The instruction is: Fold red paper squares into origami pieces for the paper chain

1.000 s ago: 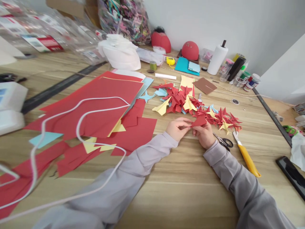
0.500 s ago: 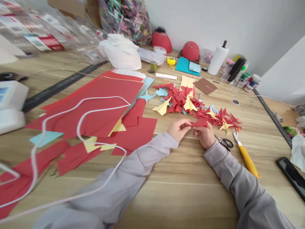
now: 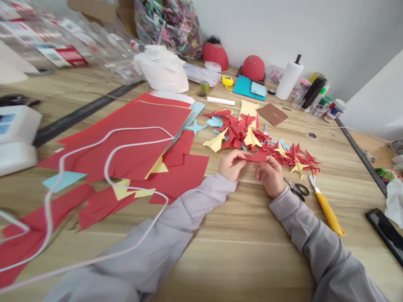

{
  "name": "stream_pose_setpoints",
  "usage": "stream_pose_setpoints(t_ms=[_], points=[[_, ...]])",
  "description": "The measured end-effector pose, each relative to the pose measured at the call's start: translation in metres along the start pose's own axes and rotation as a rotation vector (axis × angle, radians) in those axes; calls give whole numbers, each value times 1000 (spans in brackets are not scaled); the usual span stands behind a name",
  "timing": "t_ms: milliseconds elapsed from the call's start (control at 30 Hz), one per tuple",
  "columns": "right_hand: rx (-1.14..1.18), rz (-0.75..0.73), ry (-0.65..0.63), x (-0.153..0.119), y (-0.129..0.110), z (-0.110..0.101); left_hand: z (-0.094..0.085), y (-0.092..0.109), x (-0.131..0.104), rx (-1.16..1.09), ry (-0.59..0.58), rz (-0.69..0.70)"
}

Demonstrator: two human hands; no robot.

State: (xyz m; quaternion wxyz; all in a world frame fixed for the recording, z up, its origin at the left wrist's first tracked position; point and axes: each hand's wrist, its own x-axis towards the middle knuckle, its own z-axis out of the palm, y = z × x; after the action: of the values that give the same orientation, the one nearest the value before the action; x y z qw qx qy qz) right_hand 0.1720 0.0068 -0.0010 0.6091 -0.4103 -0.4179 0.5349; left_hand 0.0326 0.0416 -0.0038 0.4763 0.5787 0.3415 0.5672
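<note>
A small folded piece of red paper (image 3: 256, 157) is held just above the wooden table, between my two hands. My left hand (image 3: 231, 164) pinches its left end between thumb and fingers. At its right end, my right hand (image 3: 271, 175) has curled fingers against the paper; the exact grip there is partly hidden. Just beyond my hands lies a pile of folded red paper pieces (image 3: 236, 132), mixed with yellow and light blue ones. More pointed red folded pieces (image 3: 304, 157) spread to the right. Black-handled scissors (image 3: 300, 188) rest beside my right wrist.
Large red sheets (image 3: 126, 142) and scraps cover the left side, crossed by a white cable (image 3: 108, 163). A yellow-handled knife (image 3: 329, 212) and a phone (image 3: 385, 235) lie at right. Bottles (image 3: 335, 110) and a white roll (image 3: 289, 79) stand at the back.
The red paper has shifted slightly left and is turned flatter. My left hand has drawn a little left, and my right fingers have moved from over the paper to its right end.
</note>
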Motion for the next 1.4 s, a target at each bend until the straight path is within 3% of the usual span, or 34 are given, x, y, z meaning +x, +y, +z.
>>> stream_pose_setpoints(t_ms=[267, 433, 700, 800, 967, 1067, 1200, 1300, 1400], points=[[-141, -53, 21, -4, 1, 0, -2, 0, 2, 53, 81, 7], [-210, -111, 58, -6, -2, 4, -2, -3, 0, 164, 65, 100], [-337, -117, 70, -6, -2, 3, -4, -2, 2, 288, 157, 215], [-441, -161, 122, -7, -1, 1, -4, -2, 3, 285, 194, 192], [-546, -310, 314, -7, -5, 0, -3, -7, 6, 270, 334, 157], [-549, -312, 386, 5, -12, 4, -3, -11, 7, 263, 289, 158], [-556, -310, 421, 42, -28, 14, -3, -14, 8, 269, 226, 200], [-555, -244, 362, 75, -38, 24, -4, -15, 9, 294, 201, 234], [-561, -107, 278, 86, -38, 31, -4, -15, 9, 313, 183, 251]])
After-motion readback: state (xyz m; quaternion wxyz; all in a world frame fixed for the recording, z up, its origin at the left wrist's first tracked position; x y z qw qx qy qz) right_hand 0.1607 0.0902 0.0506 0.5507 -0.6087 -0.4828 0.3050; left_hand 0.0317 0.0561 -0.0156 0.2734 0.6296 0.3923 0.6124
